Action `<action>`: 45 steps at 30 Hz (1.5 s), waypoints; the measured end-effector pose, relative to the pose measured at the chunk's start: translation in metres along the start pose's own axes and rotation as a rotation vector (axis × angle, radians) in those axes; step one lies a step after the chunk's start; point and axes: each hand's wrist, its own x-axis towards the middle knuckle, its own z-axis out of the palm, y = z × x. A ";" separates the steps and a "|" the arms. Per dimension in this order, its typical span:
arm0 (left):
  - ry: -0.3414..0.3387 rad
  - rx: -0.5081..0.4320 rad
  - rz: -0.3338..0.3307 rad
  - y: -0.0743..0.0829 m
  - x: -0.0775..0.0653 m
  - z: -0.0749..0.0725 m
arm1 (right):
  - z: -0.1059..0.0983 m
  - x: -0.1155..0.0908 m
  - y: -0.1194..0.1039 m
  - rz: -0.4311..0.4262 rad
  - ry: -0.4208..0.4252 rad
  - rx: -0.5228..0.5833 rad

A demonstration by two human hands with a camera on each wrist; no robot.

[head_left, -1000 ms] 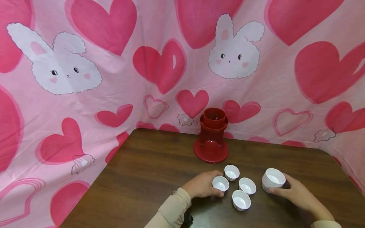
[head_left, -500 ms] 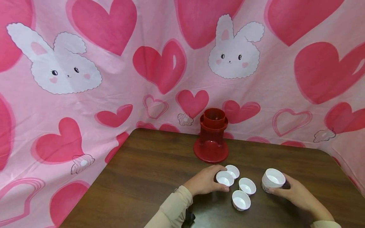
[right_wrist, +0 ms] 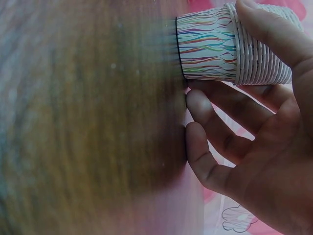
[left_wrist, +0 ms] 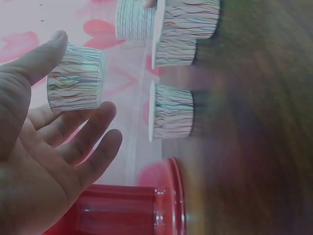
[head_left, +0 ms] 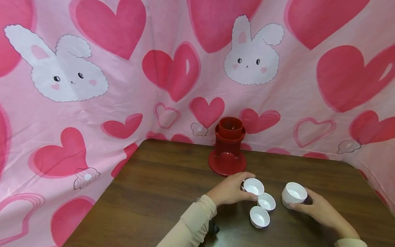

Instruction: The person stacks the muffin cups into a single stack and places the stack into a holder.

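Head view, from the near side outward: a first loose cup (head_left: 259,217) is standing upright nearest the wearer, and a second loose cup (head_left: 266,201) is standing just beyond it. Next, the left hand (head_left: 229,190) is pinching a paper cup (head_left: 254,187) by its sides and holding it mouth-up, raised off the desk (head_left: 166,192). From above, that held cup is covering a third loose cup (left_wrist: 172,111), which is showing in the left wrist view. Toward the desk's right edge, the right hand (head_left: 319,209) is gripping a stack of nested cups (right_wrist: 208,46); whether the base is fully resting on the wood is hard to tell from the tilted right wrist view.

A light pinch is probably serving best, since thin paper walls would be denting under pressure. Keeping the held cup level, with its base clear of the rims below, would be saving the loose ones from tipping; a steady right hand would be keeping the stack upright.

Near the far edge, a red tubular stand (head_left: 228,166) is rising from a round foot. Dark wood grain is running across the desk, its far corners rounding off. Behind, a pink cloth (head_left: 126,89) is hanging wall-like, showing hearts and white rabbits.
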 end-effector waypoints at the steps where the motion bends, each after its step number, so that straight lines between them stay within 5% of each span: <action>1: 0.002 -0.008 0.000 0.002 0.002 0.000 | 0.000 0.000 0.000 0.000 0.001 0.001; 13: 0.045 -0.243 -0.162 0.017 0.020 0.001 | -0.001 0.000 -0.002 0.020 -0.020 0.006; 18: 0.061 -0.311 -0.178 0.018 0.029 0.002 | 0.000 0.000 -0.002 0.018 -0.013 0.010; 30: 0.059 -0.268 -0.138 0.035 0.058 0.016 | 0.002 -0.001 -0.001 -0.001 0.001 0.022; 45: 0.050 -0.242 -0.149 0.052 0.071 0.039 | 0.002 -0.010 -0.006 0.005 -0.010 0.023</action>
